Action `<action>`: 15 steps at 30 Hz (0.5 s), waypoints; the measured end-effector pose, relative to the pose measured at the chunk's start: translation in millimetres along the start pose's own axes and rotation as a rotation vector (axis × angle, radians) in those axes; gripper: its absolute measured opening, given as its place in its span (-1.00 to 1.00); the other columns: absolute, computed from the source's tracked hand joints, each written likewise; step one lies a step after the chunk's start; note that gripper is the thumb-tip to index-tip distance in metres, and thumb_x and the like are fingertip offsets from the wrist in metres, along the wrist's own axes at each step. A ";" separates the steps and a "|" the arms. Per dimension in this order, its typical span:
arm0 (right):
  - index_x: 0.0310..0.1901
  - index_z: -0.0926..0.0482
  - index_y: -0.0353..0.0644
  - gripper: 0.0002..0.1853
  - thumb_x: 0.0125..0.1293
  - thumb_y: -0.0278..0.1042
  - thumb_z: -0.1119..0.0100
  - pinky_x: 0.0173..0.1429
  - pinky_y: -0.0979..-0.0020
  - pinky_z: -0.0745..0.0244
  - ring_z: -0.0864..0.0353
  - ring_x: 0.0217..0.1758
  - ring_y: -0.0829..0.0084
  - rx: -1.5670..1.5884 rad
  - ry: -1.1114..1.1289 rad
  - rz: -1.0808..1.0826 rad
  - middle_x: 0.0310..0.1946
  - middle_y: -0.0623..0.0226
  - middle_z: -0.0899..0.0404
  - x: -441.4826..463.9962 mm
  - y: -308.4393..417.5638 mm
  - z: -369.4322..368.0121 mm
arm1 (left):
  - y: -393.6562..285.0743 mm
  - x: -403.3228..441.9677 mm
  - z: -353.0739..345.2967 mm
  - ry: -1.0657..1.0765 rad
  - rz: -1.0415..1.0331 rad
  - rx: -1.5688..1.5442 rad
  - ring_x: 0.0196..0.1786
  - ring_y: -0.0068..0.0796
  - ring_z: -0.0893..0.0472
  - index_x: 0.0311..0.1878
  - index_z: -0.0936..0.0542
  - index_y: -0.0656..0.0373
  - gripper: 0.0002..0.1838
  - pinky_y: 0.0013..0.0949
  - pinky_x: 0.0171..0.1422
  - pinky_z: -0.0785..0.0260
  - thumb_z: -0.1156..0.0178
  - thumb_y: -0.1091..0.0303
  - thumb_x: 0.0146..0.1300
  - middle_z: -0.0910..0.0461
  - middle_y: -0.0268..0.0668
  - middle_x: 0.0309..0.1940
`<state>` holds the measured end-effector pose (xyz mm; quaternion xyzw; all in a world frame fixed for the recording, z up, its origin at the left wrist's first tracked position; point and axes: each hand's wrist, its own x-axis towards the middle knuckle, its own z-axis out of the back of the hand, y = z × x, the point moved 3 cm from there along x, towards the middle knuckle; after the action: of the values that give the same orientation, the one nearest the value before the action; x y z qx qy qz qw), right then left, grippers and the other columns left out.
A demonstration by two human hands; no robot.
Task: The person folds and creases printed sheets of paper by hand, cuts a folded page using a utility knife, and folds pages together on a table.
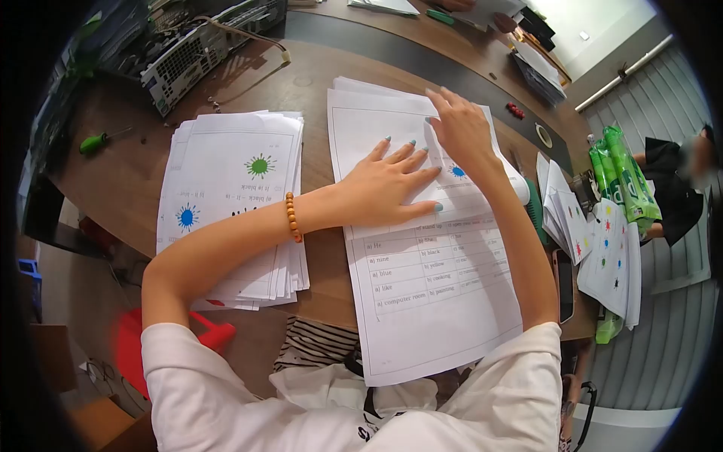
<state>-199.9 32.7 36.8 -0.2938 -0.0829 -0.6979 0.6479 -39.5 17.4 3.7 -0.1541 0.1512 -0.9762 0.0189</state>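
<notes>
A printed worksheet (444, 316) with rows of multiple-choice words lies before me on a small pile of paper, its lower end past the table edge. Across its middle, my left hand (392, 184) lies flat, fingers spread, with a wooden bead bracelet (293, 218) at the wrist. Farther up, my right hand (461, 132) rests on the upper part of the paper, fingers stretched out and holding nothing I can see. A blue splat picture (457, 172) shows between the two hands. Under my left forearm sits a stack of printed sheets (218, 151) with green and blue splats.
An opened computer case (188, 71) and a green screwdriver (94, 143) are at the left. To the right are a roll of tape (544, 135), a phone (563, 286), more printed sheets (608, 256) and green packets (629, 181). Another person (670, 188) is at the far right.
</notes>
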 end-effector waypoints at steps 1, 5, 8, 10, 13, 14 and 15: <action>0.00 -0.50 -0.11 -0.66 0.16 -0.34 -0.13 0.01 0.21 -0.36 -0.51 -0.03 0.29 0.065 0.061 -0.038 -0.16 0.23 -0.55 -10.5 2.0 11.0 | 1.8 -0.1 -2.9 0.010 -0.008 0.001 0.40 -0.06 -0.07 0.29 -0.27 0.03 -0.39 0.00 0.45 0.21 0.12 -0.11 0.26 -0.18 -0.01 0.29; 0.02 -0.48 -0.15 -0.67 0.21 -0.30 -0.08 0.08 0.17 -0.34 -0.48 0.04 0.19 0.226 0.239 -0.150 -0.05 0.15 -0.52 -60.7 9.5 55.9 | 3.4 0.1 -6.6 -0.075 -0.033 0.001 0.38 -0.08 -0.11 0.25 -0.33 0.06 -0.36 0.00 0.45 0.21 0.17 -0.17 0.25 -0.23 -0.02 0.27; 0.14 -0.40 -0.14 -0.62 0.36 -0.20 0.14 0.30 0.12 -0.15 -0.32 0.23 0.02 0.213 0.369 -0.195 0.14 0.00 -0.37 -95.5 6.3 56.3 | 3.4 1.7 -5.6 -0.052 -0.047 0.010 0.39 -0.10 -0.09 0.25 -0.33 0.05 -0.37 -0.02 0.45 0.23 0.15 -0.17 0.24 -0.21 -0.04 0.28; 0.15 -0.39 -0.13 -0.61 0.37 -0.19 0.17 0.30 0.12 -0.13 -0.30 0.24 0.02 0.224 0.346 -0.208 0.16 0.01 -0.35 -107.1 4.9 53.3 | 2.4 2.9 -5.0 -0.033 -0.048 0.035 0.40 -0.13 -0.08 0.25 -0.33 0.03 -0.37 -0.04 0.46 0.24 0.13 -0.17 0.23 -0.20 -0.06 0.29; 0.19 -0.36 -0.10 -0.60 0.38 -0.18 0.19 0.32 0.10 -0.09 -0.26 0.28 0.04 0.249 0.327 -0.227 0.20 0.03 -0.32 -112.4 4.2 51.6 | 0.1 4.1 -2.0 0.047 -0.019 0.037 0.43 -0.17 -0.01 0.31 -0.25 -0.06 -0.39 -0.06 0.48 0.34 0.07 -0.06 0.22 -0.12 -0.12 0.35; 0.19 -0.36 -0.09 -0.60 0.38 -0.18 0.19 0.32 0.10 -0.09 -0.25 0.28 0.04 0.250 0.316 -0.218 0.20 0.03 -0.31 -113.2 4.6 50.7 | -1.1 4.3 -0.9 0.054 -0.028 0.043 0.43 -0.17 -0.01 0.31 -0.25 -0.06 -0.39 -0.06 0.48 0.34 0.07 -0.06 0.22 -0.12 -0.12 0.35; 0.19 -0.36 -0.09 -0.60 0.38 -0.17 0.18 0.33 0.09 -0.08 -0.25 0.29 0.04 0.252 0.304 -0.207 0.20 0.03 -0.31 -113.9 4.8 49.9 | -1.7 4.6 -0.1 0.058 -0.016 0.044 0.43 -0.17 -0.01 0.32 -0.25 -0.07 -0.39 -0.06 0.48 0.34 0.05 -0.05 0.21 -0.12 -0.14 0.35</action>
<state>-181.6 154.2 17.2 -0.0918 -0.1003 -0.7812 0.6092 -43.9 18.7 5.4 -0.1263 0.1288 -0.9835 0.0101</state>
